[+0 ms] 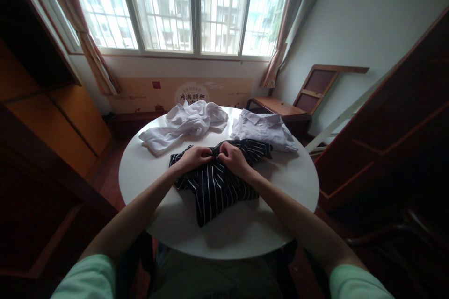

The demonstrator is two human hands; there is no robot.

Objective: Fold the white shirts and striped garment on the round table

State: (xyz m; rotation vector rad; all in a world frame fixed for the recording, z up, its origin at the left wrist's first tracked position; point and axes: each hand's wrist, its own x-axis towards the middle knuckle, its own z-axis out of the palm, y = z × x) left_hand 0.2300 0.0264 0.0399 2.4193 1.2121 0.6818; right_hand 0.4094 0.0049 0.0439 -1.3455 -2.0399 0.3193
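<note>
Pinched on the dark upper edge of a black striped garment (219, 187), the left hand (197, 156) and the right hand (233, 156) work close together, just short of twelve o'clock from its middle. That garment lies rumpled at the centre of a round white table (140, 173), one corner pointing to seven o'clock. Doing this well, I'd judge, means light, level pinches at matching spots — a harder pull from either side would probably skew the stripes — and smoothing the bunched cloth outward toward nine and three. Each thumb seems closed against its fingers with only cloth between; what exactly sits there is too dark to tell. Crumpled white clothing (182, 126) lies at eleven o'clock, a folded white shirt (259, 126) at one.
</note>
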